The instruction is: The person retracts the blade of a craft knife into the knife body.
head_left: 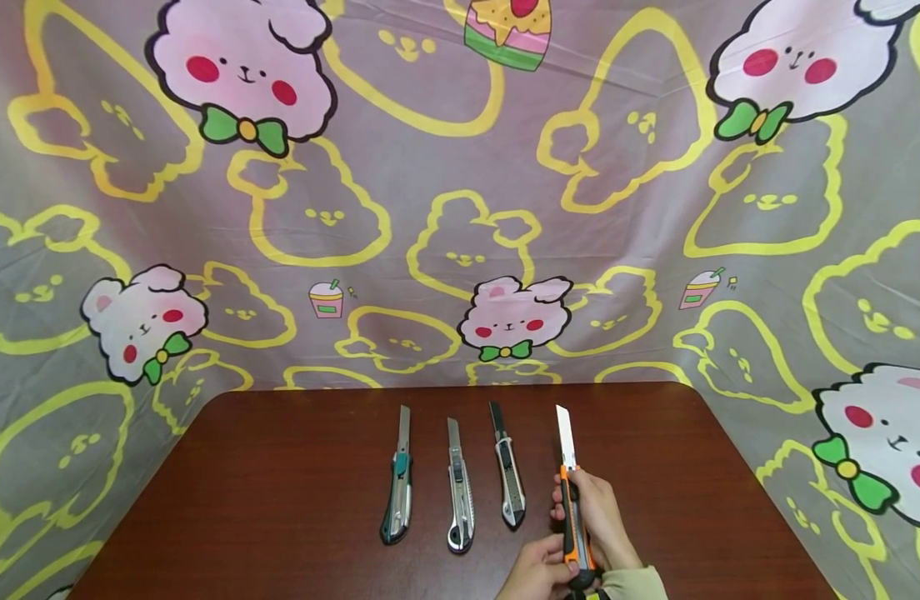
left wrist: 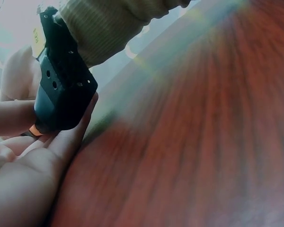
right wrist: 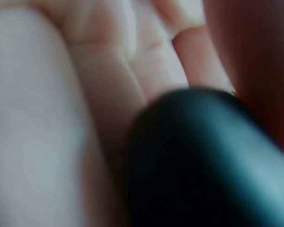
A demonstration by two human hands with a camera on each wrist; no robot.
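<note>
An orange and black utility knife (head_left: 577, 542) is held at the table's near right, its pale blade (head_left: 565, 433) out and pointing away from me. My right hand (head_left: 599, 510) grips the upper handle, fingers curled round it from the right. Lower down, my left hand (head_left: 537, 570) pinches the handle near its black butt end, thumb on top. In the left wrist view the left fingers (left wrist: 38, 165) lie beside a black part and a sliver of orange. A blurred dark rounded form (right wrist: 203, 161) fills much of the right wrist view, in front of the right palm.
Left of the hands, three more utility knives lie in a row, blades out: a teal and grey one (head_left: 398, 500), a silver one (head_left: 461, 508) and a silver one with a black blade (head_left: 511, 483). Behind the brown table (head_left: 280, 467) hangs a patterned cloth (head_left: 400, 175).
</note>
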